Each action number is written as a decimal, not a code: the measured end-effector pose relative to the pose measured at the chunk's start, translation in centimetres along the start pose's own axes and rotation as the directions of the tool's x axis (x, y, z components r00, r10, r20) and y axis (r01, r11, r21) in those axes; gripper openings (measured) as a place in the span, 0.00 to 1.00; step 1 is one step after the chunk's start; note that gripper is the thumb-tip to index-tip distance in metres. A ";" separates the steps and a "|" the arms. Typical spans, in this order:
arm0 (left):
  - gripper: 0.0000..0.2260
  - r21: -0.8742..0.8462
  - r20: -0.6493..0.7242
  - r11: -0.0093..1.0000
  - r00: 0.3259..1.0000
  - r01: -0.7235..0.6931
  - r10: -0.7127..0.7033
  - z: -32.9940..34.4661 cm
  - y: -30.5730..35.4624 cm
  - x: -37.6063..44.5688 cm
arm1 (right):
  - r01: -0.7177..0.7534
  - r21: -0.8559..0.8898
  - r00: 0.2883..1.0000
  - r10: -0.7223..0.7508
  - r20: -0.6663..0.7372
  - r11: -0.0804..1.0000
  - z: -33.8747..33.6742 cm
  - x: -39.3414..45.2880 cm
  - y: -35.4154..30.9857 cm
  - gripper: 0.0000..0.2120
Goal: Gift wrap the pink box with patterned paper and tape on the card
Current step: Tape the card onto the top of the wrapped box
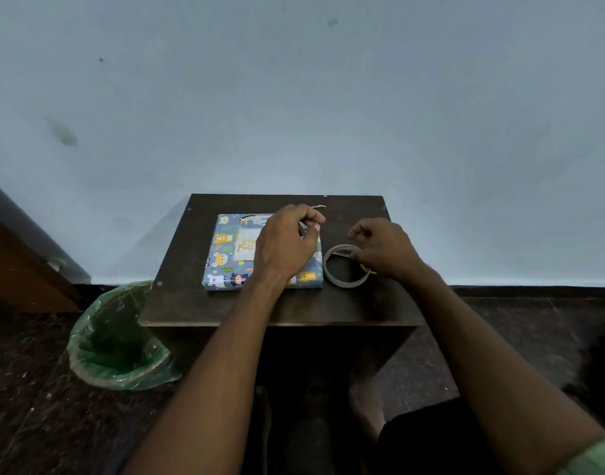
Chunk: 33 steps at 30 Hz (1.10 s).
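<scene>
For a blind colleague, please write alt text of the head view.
A wrapped box with a card on top lies on a small dark table. The left hand hovers over the box, fingers pinched; the right hand holds a tape roll beside it. A green-lined bin stands at left.

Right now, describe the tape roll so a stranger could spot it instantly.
Find the small dark wooden table against the pale wall. On it lies a wrapped box in blue animal-print paper; just to its right sits the tape roll, under the right hand. It is the only ring-shaped thing there: a thin, pale, hollow hoop.
</scene>
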<state>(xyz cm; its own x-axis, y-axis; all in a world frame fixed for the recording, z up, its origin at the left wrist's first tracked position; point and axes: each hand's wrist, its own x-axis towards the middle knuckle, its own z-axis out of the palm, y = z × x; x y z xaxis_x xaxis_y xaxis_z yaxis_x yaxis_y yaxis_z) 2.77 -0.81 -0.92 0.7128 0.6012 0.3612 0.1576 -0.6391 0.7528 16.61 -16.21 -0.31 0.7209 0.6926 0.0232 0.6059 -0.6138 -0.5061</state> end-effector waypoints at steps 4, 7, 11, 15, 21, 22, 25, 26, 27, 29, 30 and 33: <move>0.07 -0.057 0.018 0.998 0.999 0.039 -0.038 1.3 0.4 0.4 | 0.072 -0.089 0.997 -0.074 -0.028 0.993 1.1 0.8 0.1 0.07; 0.08 -0.062 0.023 0.996 0.998 0.063 -0.061 1.7 0.3 0.6 | 0.080 -0.095 0.995 -0.085 -0.055 0.992 1.1 1.6 -0.4 0.05; 0.08 -0.072 0.025 0.994 0.996 0.086 -0.085 1.9 -0.2 0.9 | 0.066 -0.058 0.997 -0.068 -0.038 0.996 -0.1 1.9 -0.2 0.06; 0.08 -0.082 0.074 0.989 0.991 0.120 -0.114 1.5 -0.4 1.0 | 0.039 0.055 0.994 -0.033 -0.104 0.998 -1.1 2.0 0.7 0.05; 0.09 -0.298 0.155 0.925 0.968 0.236 -0.197 1.0 0.0 1.1 | 0.084 0.234 0.976 -0.032 -0.217 0.969 -1.1 1.9 0.0 0.14; 0.09 -0.392 0.198 0.868 0.949 0.305 -0.244 0.9 0.4 1.1 | 0.087 0.249 0.970 -0.025 -0.243 0.965 -0.9 2.0 -0.2 0.15; 0.09 -0.580 0.339 0.661 0.879 0.475 -0.335 0.2 1.3 1.1 | 0.122 0.273 0.948 -0.031 -0.316 0.954 -0.5 1.9 -1.0 0.15; 0.10 -0.602 0.368 0.621 0.865 0.502 -0.343 0.0 1.4 1.2 | 0.138 0.272 0.939 -0.039 -0.340 0.952 -0.4 1.8 -1.3 0.14; 0.10 -0.614 0.391 0.592 0.853 0.522 -0.347 -0.2 1.5 1.1 | 0.154 0.266 0.928 -0.047 -0.368 0.952 -0.4 1.8 -1.5 0.14; 0.12 -0.620 0.416 0.560 0.836 0.549 -0.358 -0.5 1.6 1.1 | 0.180 0.239 0.902 -0.063 -0.427 0.954 -0.2 1.9 -1.7 0.14; 0.12 -0.620 0.418 0.555 0.832 0.555 -0.366 -0.6 1.6 1.1 | 0.191 0.221 0.891 -0.074 -0.447 0.957 -0.1 1.9 -1.8 0.14; 0.11 -0.615 0.397 0.549 0.824 0.566 -0.404 -0.6 1.5 1.1 | 0.215 0.171 0.873 -0.110 -0.476 0.962 0.1 1.9 -2.1 0.13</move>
<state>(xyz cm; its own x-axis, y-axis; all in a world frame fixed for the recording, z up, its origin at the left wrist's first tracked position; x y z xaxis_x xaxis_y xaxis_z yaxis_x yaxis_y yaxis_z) 3.41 -0.78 0.91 0.7950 0.5634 -0.2249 0.0692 0.2842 0.9563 16.70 -13.56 0.70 0.7224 0.4919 0.4860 0.6798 -0.3767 -0.6293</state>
